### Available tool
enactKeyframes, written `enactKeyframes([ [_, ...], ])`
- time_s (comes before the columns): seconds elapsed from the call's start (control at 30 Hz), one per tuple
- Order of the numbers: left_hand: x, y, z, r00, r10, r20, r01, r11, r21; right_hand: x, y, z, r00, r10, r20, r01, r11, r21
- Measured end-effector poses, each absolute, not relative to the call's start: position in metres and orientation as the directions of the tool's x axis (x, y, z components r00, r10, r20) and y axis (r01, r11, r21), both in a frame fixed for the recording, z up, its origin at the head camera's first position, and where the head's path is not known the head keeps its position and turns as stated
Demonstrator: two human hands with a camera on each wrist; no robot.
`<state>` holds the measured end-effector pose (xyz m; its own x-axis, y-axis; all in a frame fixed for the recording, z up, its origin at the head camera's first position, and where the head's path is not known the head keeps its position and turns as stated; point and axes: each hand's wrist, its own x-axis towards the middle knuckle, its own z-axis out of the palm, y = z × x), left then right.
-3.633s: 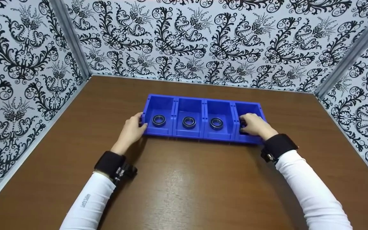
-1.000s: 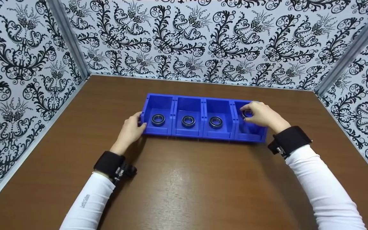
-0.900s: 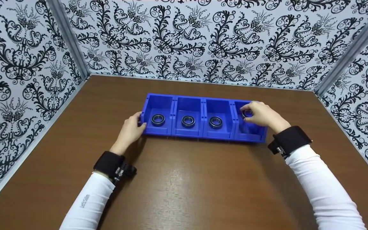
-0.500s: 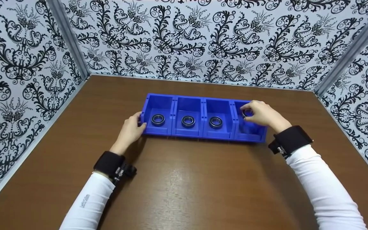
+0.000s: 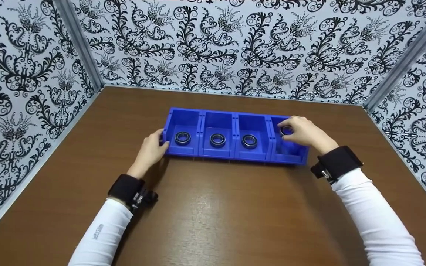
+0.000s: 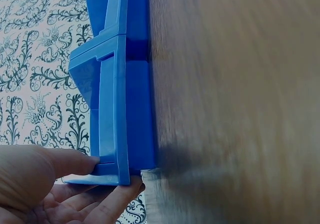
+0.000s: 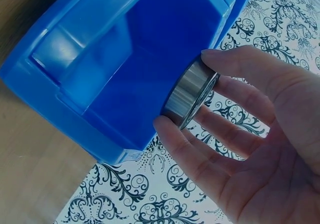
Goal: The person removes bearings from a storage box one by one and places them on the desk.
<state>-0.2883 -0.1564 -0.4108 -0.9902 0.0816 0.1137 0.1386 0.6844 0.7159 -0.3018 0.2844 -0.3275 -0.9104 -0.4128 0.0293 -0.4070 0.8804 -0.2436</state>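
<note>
My right hand [image 5: 301,132] pinches a ball bearing [image 7: 191,94] between thumb and fingertips, over the rightmost compartment of a blue row of bins [image 5: 218,157]. Its shiny steel outer ring shows in the right wrist view. At the row's left end, my left hand [image 5: 152,148] grips the side wall. In the left wrist view the thumb [image 6: 75,162] lies on the rim and the other fingers are beneath it. Three more bearings lie flat, one per compartment: a left one [image 5: 182,138], a middle one [image 5: 217,140] and a right one [image 5: 249,141].
The bins stand on a brown wooden table [image 5: 198,207]. Behind and beside it rise panels with a black-and-white scroll pattern [image 5: 216,48], joined by grey metal posts [image 5: 81,44]. Each wrist wears a black strap [image 5: 338,162] with a small camera.
Since the oldest frame, my right hand has risen out of the rightmost compartment, lifting the bearing. Over the last second it stays nearly still. My left hand keeps its grip on the bin.
</note>
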Motion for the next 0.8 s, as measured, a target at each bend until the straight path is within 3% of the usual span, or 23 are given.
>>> enactKeyframes([
  [0.8, -0.287, -0.156, -0.411, -0.987, 0.069, 0.142, 0.150, 0.695, 0.703, -0.287, 0.281, -0.314, -0.902, -0.431, 0.030, -0.426, 0.876, -0.226],
])
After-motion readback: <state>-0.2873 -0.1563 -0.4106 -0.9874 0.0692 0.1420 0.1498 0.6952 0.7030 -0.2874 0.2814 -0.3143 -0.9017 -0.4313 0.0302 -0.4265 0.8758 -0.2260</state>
